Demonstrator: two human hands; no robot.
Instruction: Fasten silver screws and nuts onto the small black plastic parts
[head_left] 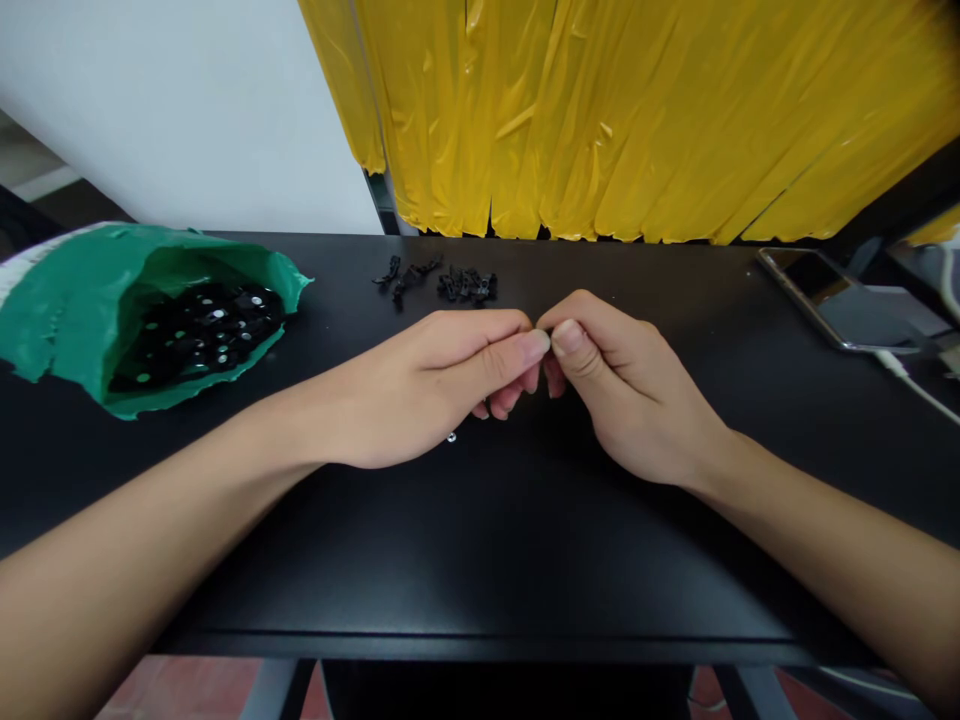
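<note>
My left hand [442, 385] and my right hand [615, 385] meet over the middle of the black table [480, 560], fingers curled and thumbs pressed tip to tip in a pinch. Whatever sits between the fingertips is hidden. A tiny silver piece [451, 437] lies on the table just under my left hand. Beyond the hands lies a small heap of black plastic parts [442, 281]. At the left an open green bag [90, 300] holds several black parts [199, 335] with shiny centres.
A phone [825, 295] lies at the right edge of the table with a white cable [919, 385] beside it. Yellow plastic sheeting [637, 110] hangs behind the table, and a white wall [187, 100] stands at the back left.
</note>
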